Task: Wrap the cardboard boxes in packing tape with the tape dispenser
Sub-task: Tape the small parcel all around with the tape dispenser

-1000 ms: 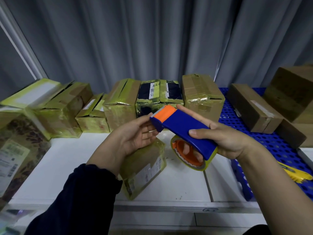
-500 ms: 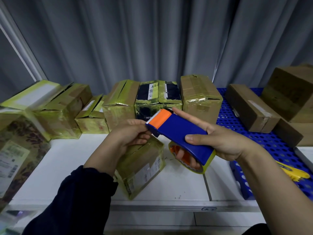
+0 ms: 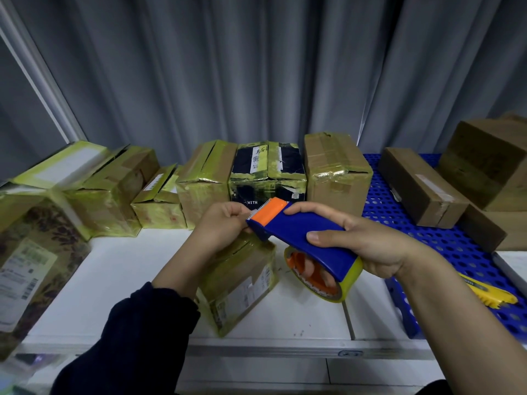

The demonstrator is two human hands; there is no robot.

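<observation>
Holding the tape dispenser (image 3: 308, 240) aloft in a curled right hand (image 3: 370, 246), pinching its toothed orange end with the left hand (image 3: 225, 223) just above the taped cardboard box (image 3: 242, 283) at near centre — could nick fingertips on the teeth, or lose the end back onto the tape roll (image 3: 346, 286).

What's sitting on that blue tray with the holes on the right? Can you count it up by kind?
Brown cardboard boxes: 3
Yellow utility knife: 1
Total on the blue tray: 4
</observation>
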